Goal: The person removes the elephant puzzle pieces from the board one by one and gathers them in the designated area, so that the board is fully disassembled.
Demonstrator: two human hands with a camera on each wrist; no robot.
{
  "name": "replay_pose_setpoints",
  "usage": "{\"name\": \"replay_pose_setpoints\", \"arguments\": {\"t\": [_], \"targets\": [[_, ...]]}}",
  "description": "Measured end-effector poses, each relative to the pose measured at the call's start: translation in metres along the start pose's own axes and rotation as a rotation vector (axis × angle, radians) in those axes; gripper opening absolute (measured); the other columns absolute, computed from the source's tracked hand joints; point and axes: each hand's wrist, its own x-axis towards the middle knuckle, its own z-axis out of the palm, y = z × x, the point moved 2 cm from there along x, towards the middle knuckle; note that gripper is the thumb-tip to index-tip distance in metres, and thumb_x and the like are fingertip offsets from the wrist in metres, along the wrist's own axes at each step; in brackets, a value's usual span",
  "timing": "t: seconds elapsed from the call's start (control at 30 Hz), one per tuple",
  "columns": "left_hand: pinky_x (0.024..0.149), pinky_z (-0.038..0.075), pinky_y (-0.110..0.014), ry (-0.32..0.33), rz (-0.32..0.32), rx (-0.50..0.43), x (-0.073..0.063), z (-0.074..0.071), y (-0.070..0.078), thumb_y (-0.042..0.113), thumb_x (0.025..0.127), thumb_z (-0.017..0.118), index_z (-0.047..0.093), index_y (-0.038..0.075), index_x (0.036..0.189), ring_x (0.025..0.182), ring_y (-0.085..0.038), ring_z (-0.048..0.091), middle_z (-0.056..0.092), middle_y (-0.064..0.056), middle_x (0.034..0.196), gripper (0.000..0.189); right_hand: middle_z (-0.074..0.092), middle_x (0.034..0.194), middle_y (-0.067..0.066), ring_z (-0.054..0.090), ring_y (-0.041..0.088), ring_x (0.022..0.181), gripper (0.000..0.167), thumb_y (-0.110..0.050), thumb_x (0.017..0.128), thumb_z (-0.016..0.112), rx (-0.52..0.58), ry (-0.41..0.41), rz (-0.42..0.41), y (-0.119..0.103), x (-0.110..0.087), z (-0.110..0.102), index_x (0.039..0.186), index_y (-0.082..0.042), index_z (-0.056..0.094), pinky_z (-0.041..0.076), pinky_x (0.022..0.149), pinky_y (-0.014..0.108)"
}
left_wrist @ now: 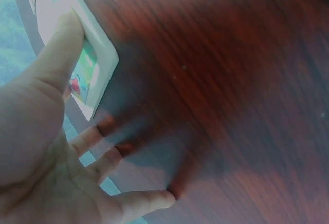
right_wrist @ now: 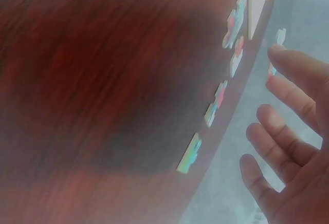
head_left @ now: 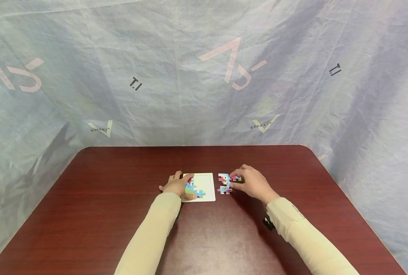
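Observation:
A square white puzzle tray (head_left: 208, 187) lies on the table, with joined picture pieces (head_left: 199, 193) along its left and lower part. My left hand (head_left: 177, 186) spans the tray's left side. In the left wrist view its thumb (left_wrist: 64, 39) lies across the tray's border, while the other fingers stretch out with their tips at the tabletop. To the right of the tray, my right hand (head_left: 250, 183) pinches a jigsaw piece (right_wrist: 280, 36) between thumb and index finger, raised off the table. The fingers partly hide that piece; the other fingers are loosely bent.
Several loose jigsaw pieces (right_wrist: 236, 23) lie in the right wrist view, one with a green-yellow edge (right_wrist: 189, 154) farthest from the tray. The dark red wooden table (head_left: 121, 172) ends at a grey printed cloth (head_left: 176, 95). A small black object (head_left: 268, 222) shows under the right wrist.

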Motion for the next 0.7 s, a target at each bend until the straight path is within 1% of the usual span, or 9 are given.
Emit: {"name": "replay_pose_setpoints", "arguments": {"t": [0.1,0.2,0.3,0.4,0.43,0.5,0.63,0.7], "targets": [[0.106,0.023,-0.080,-0.008,-0.002,0.000,0.000,0.000,0.000,0.031,0.089,0.081,0.038,0.022,0.158,0.147,-0.044,0.026,0.024,-0.019,0.162,0.082,0.062,0.102,0.005,0.059,0.024,0.088,0.030,-0.027,0.090,0.080,0.010,-0.013,0.023,0.006,-0.004,-0.001,0.116,-0.014,0.076,0.048,0.070,0.039],[0.106,0.021,-0.080,-0.014,-0.006,-0.008,0.001,0.000,0.000,0.030,0.090,0.079,0.037,0.022,0.159,0.149,-0.043,0.023,0.022,-0.019,0.163,0.081,0.062,0.102,0.005,0.060,0.024,0.090,0.030,-0.027,0.089,0.081,0.008,-0.023,0.036,0.011,-0.009,-0.001,0.116,-0.014,0.075,0.049,0.071,0.041],[0.106,0.020,-0.080,-0.016,-0.008,-0.017,0.002,0.001,-0.001,0.029,0.090,0.079,0.037,0.022,0.159,0.150,-0.043,0.021,0.021,-0.019,0.164,0.081,0.064,0.106,0.005,0.063,0.029,0.100,0.029,-0.027,0.089,0.081,-0.003,-0.037,0.047,0.016,-0.014,-0.002,0.115,-0.015,0.076,0.052,0.080,0.047],[0.106,0.020,-0.080,-0.014,-0.007,-0.020,0.003,0.002,-0.001,0.028,0.090,0.080,0.037,0.022,0.159,0.150,-0.043,0.021,0.021,-0.019,0.164,0.081,0.065,0.115,0.007,0.061,0.034,0.114,0.027,-0.026,0.090,0.080,-0.019,-0.047,0.056,0.021,-0.018,-0.003,0.114,-0.015,0.076,0.052,0.087,0.053],[0.106,0.021,-0.080,-0.013,-0.008,-0.020,0.003,0.002,-0.002,0.028,0.090,0.080,0.037,0.022,0.159,0.150,-0.043,0.021,0.021,-0.019,0.164,0.082,0.065,0.115,0.007,0.061,0.034,0.114,0.026,-0.026,0.090,0.080,-0.020,-0.050,0.059,0.023,-0.020,-0.003,0.113,-0.015,0.076,0.052,0.087,0.053],[0.106,0.020,-0.080,-0.013,-0.010,-0.022,0.003,0.003,-0.002,0.028,0.090,0.080,0.037,0.023,0.159,0.150,-0.043,0.021,0.020,-0.018,0.164,0.082,0.065,0.113,0.008,0.061,0.033,0.111,0.025,-0.025,0.090,0.080,-0.019,-0.052,0.054,0.026,-0.022,-0.002,0.112,-0.015,0.076,0.053,0.086,0.052],[0.106,0.021,-0.080,-0.013,-0.010,-0.017,0.003,0.003,-0.002,0.028,0.090,0.080,0.037,0.022,0.159,0.149,-0.043,0.021,0.021,-0.019,0.164,0.081,0.062,0.103,0.003,0.062,0.024,0.095,0.023,-0.026,0.089,0.081,-0.018,-0.055,0.044,0.030,-0.024,0.000,0.109,-0.016,0.077,0.052,0.080,0.047],[0.106,0.020,-0.080,-0.016,-0.009,-0.016,0.003,0.002,-0.002,0.028,0.090,0.079,0.037,0.022,0.159,0.149,-0.043,0.021,0.021,-0.019,0.164,0.081,0.062,0.102,0.002,0.061,0.023,0.093,0.021,-0.026,0.089,0.081,-0.025,-0.058,0.040,0.032,-0.026,0.001,0.108,-0.017,0.077,0.052,0.079,0.046]]}}
